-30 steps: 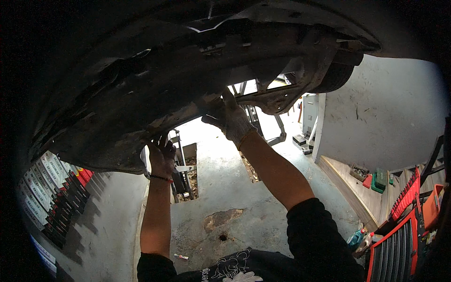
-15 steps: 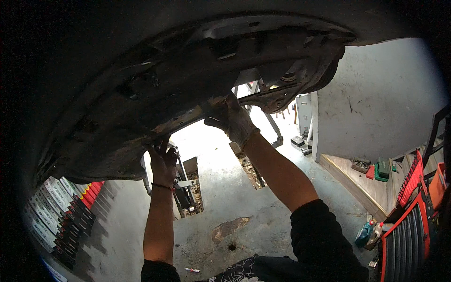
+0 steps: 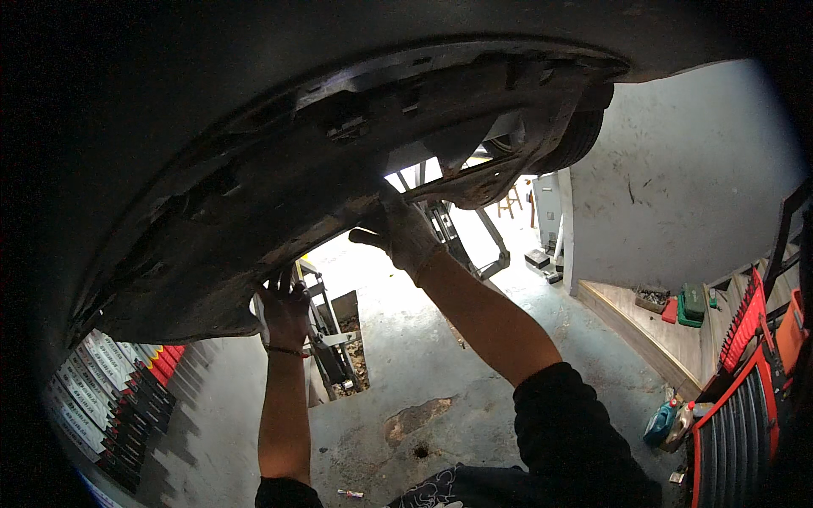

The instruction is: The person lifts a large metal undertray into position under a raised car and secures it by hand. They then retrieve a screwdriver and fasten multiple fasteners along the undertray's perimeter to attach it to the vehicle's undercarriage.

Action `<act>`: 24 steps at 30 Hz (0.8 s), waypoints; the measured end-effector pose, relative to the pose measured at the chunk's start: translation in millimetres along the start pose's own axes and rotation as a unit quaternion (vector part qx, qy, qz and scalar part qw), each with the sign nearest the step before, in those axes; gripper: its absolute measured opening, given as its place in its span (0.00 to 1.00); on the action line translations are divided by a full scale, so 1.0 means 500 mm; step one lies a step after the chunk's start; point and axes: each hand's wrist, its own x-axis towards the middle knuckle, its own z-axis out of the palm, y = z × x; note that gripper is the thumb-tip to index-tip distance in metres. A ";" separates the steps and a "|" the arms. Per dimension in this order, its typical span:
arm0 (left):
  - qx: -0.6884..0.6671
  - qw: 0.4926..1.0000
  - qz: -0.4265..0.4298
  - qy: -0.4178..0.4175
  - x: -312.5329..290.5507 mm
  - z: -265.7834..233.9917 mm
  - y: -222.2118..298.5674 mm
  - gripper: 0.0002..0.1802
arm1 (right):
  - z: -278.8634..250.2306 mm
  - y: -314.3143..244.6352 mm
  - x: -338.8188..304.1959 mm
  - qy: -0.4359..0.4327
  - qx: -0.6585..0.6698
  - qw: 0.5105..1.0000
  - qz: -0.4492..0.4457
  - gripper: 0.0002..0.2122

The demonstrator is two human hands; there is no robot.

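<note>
A large dark, dirty undertray point(image 3: 313, 169) hangs overhead beneath the front of a vehicle, with slots and tabs along its curved front rim. My left hand point(image 3: 284, 311), in a dirty glove, reaches up to its inner edge, fingers spread and pointing upward against it. Further right, my gloved right hand point(image 3: 405, 233) lies along the same edge beside an opening, its thumb stretched out to the left. The tips of its fingers are lost in shadow against the panel. I see no tool in either hand.
Grey lift arms point(image 3: 487, 245) stand beyond my hands. Boxed goods point(image 3: 93, 385) line the left. At right are a wall point(image 3: 677, 178), a wooden ledge point(image 3: 635, 326) holding small trays, bottles point(image 3: 665, 423) and a red-framed black grille point(image 3: 737, 432). A tyre point(image 3: 584, 135) shows above.
My right hand has shifted left and slightly down along the panel's edge. My left hand is slightly lower, its fingers more spread. The view of the undertray has shifted a little.
</note>
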 end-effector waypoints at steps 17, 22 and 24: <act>0.018 0.999 0.015 0.044 -0.002 -0.045 0.057 0.33 | 0.043 0.034 -0.001 0.042 0.040 0.997 0.043 0.18; 0.030 0.999 0.013 0.028 -0.001 -0.058 0.056 0.35 | 0.051 0.028 -0.001 0.053 0.019 0.998 0.041 0.18; 0.033 0.999 0.021 0.019 -0.008 -0.063 0.054 0.34 | 0.050 0.030 0.001 0.053 0.024 0.997 0.048 0.17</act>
